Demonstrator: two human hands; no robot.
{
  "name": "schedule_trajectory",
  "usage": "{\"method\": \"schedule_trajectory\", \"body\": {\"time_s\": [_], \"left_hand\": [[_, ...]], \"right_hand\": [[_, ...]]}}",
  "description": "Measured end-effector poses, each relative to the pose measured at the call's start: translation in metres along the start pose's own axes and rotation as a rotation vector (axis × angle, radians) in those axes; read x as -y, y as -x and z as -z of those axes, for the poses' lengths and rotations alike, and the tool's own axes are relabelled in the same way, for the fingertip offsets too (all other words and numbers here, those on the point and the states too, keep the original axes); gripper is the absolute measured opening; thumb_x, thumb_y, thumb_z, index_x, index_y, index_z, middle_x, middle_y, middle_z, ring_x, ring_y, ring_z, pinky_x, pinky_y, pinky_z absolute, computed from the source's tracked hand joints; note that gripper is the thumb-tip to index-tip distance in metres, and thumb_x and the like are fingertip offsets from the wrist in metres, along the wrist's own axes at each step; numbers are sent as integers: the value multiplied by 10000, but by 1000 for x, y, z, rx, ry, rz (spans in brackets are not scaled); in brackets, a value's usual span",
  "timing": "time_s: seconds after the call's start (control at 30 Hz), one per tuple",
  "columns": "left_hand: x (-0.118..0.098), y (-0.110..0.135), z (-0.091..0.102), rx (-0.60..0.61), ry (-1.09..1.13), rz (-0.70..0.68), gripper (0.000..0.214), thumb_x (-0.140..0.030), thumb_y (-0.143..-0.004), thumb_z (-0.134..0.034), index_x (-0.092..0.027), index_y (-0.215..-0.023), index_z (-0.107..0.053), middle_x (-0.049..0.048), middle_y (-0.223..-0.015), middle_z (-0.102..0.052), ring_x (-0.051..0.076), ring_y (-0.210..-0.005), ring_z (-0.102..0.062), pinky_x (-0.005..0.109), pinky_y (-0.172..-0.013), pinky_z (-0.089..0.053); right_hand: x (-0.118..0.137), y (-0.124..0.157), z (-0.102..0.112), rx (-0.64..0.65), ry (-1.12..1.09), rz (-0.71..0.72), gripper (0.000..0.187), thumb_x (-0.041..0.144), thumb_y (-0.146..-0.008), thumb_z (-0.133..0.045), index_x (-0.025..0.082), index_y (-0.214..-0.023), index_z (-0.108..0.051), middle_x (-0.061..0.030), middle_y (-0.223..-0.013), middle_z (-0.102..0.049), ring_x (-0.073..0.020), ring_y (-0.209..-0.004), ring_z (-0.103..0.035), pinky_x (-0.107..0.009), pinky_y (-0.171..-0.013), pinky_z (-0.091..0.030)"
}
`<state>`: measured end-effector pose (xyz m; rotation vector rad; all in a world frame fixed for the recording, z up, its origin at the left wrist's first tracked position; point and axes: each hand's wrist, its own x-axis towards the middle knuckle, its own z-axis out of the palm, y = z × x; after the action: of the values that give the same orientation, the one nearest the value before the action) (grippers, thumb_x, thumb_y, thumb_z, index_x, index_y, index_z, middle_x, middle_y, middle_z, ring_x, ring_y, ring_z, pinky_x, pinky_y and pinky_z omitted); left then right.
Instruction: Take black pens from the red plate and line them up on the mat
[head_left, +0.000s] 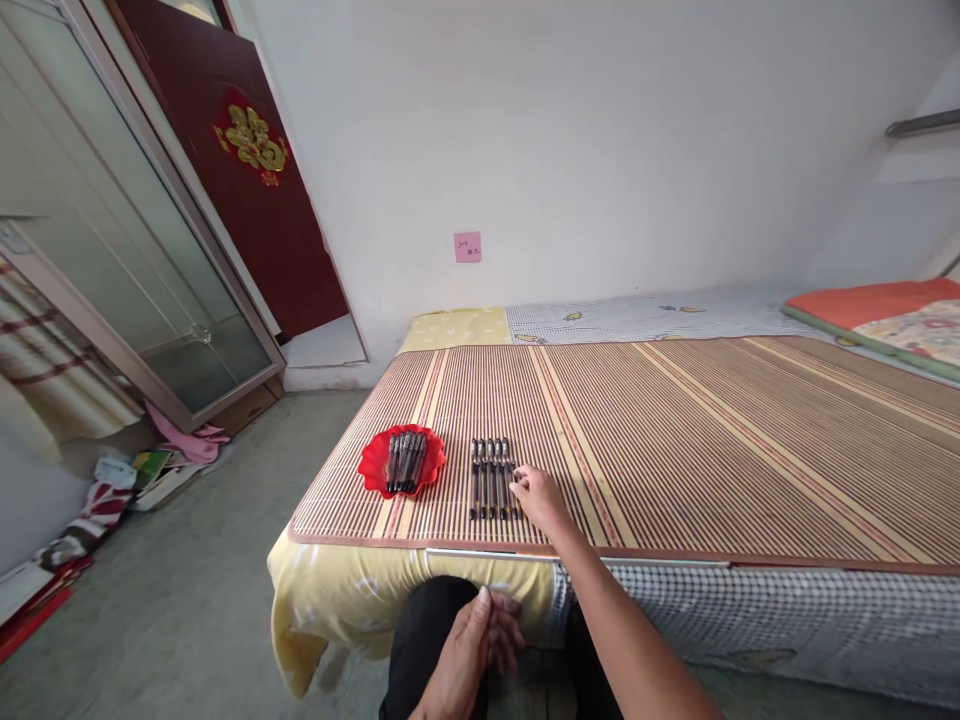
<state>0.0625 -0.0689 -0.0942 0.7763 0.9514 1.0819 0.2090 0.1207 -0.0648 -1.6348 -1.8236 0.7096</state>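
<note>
The person in front of me has both knees, in black trousers [424, 630], up against the near side of the bed [345, 590], with the right arm stretched out over the striped mat [637, 450]. A row of pens [492, 485] lies there side by side, close together, each pointing from the near edge toward the wall [637, 150]. The right hand [536, 495] is at the right end of that row, thumb and forefinger drawn together on the last pen [515, 512]; I can't tell from here whether they pinch it or just touch it, since the fingers cover part of it. The left hand [476, 630] hangs low by the knee, just off the bed, released, its fingers loosely bent. To the left of the row, a little apart from it, sits a red plate [367, 472] with a wavy rim, and more pens lie bunched in it, slightly slanted, some overlapping. A pink note [467, 247] with handwriting sticks to the wall behind. Off to my right a folded quilt [862, 305], orange and flowered, lies on the bed's far part; to my left are a frosted glass door [165, 250] and a dark red door [225, 200] bearing a gold ornament [255, 140].
</note>
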Motion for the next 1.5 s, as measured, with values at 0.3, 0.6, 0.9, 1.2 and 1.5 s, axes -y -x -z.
{"method": "schedule_trajectory", "body": {"time_s": [0.3,0.6,0.9,1.2,1.5], "left_hand": [[3,-1,2,-5,-17,-11,684,-763,-879,-514,-103,-963,-672,77,-722,-694,124,-529,-561,246,-515,-372],[4,-2,3,11,-14,-8,700,-774,-872,-510,-100,-974,-672,78,-723,-694,121,-518,-562,243,-503,-360],[6,-3,4,11,-14,-11,689,-766,-872,-525,-101,-972,-677,80,-726,-689,123,-527,-563,244,-510,-363],[6,-2,4,1,-51,-34,638,-724,-901,-526,-107,-975,-668,75,-732,-694,122,-530,-562,240,-507,-359],[3,-1,3,14,-85,-48,626,-719,-903,-530,-112,-958,-674,76,-733,-691,124,-540,-562,246,-521,-354]], "right_hand": [[3,5,4,21,5,-11,263,128,-903,-602,158,-1141,-710,-82,-933,-780,-197,-842,-725,-264,-752,-498],[7,8,8,48,-18,-21,263,122,-879,-636,157,-1128,-715,-64,-882,-778,-183,-796,-724,-246,-696,-494],[8,10,7,34,-9,-21,257,170,-871,-667,158,-1122,-719,-57,-857,-781,-186,-806,-724,-252,-710,-485],[2,10,3,9,-16,-4,259,185,-897,-620,143,-1134,-716,-95,-947,-779,-189,-842,-723,-251,-718,-488],[-17,12,4,54,-154,128,383,60,-846,-500,159,-1151,-709,-46,-849,-738,-170,-779,-693,-249,-733,-507]]}}
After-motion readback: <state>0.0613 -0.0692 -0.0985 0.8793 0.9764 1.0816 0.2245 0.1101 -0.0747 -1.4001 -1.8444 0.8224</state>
